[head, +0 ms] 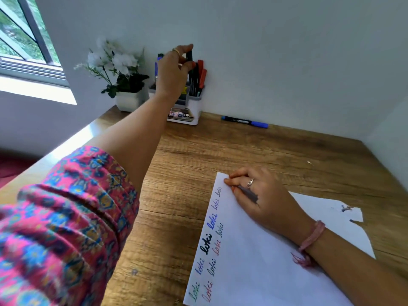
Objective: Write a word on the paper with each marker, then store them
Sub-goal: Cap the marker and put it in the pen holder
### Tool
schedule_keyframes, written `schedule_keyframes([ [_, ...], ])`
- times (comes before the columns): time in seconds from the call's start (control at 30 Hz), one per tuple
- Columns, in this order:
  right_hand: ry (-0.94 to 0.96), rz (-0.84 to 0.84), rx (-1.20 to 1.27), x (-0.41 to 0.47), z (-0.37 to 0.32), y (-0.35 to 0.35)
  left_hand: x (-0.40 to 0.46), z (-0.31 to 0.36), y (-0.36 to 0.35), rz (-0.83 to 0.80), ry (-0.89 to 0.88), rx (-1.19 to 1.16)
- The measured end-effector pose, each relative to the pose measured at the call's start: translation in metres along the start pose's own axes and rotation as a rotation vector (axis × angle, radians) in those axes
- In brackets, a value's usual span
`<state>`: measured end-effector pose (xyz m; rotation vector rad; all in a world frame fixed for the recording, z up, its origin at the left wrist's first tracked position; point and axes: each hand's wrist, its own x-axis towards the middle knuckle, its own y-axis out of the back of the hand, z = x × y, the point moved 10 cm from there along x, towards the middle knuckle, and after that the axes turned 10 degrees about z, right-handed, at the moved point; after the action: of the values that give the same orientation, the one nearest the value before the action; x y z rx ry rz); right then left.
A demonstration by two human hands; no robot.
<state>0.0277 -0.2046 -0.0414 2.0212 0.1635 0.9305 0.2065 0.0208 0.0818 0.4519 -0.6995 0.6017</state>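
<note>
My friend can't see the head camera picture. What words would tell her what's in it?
A person's left hand pinches a black marker above a white pen holder full of markers at the back of a wooden desk. Their right hand holds a grey pen on a paper with "loki" written in several colours. A blue marker lies by the wall.

Hands: two, left hand point(174, 69), right hand point(260, 195)
Paper sheets: one point(254, 261)
Pen holders: one point(192, 111)
Flower pots: one point(129, 100)
Markers lying on desk: one point(245, 122)
Written words: ten
</note>
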Motion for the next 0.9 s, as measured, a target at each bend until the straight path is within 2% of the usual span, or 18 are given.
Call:
schedule_keyframes([
  [0.3, -0.009, 0.014, -0.004, 0.000, 0.000, 0.001, -0.006, -0.020, -0.021, -0.098, 0.057, 0.113],
  [0.4, -0.015, 0.006, -0.013, 0.000, 0.000, 0.001, -0.005, -0.020, -0.019, -0.046, 0.049, 0.151],
  [0.5, -0.017, 0.004, -0.019, -0.001, -0.001, 0.002, -0.006, -0.003, -0.012, 0.056, -0.024, 0.151],
  [0.57, -0.017, 0.002, -0.015, 0.000, -0.001, 0.001, -0.014, 0.018, -0.018, 0.044, -0.151, 0.132],
  [0.67, -0.016, 0.005, -0.013, 0.000, 0.000, 0.001, -0.041, 0.048, -0.047, -0.122, -0.350, 0.151],
  [0.73, -0.016, 0.008, -0.011, 0.000, -0.001, 0.001, -0.061, 0.056, -0.072, -0.254, -0.411, 0.164],
  [0.9, -0.022, -0.012, -0.021, -0.001, -0.001, 0.000, -0.098, 0.031, -0.125, -0.535, -0.301, 0.302],
])
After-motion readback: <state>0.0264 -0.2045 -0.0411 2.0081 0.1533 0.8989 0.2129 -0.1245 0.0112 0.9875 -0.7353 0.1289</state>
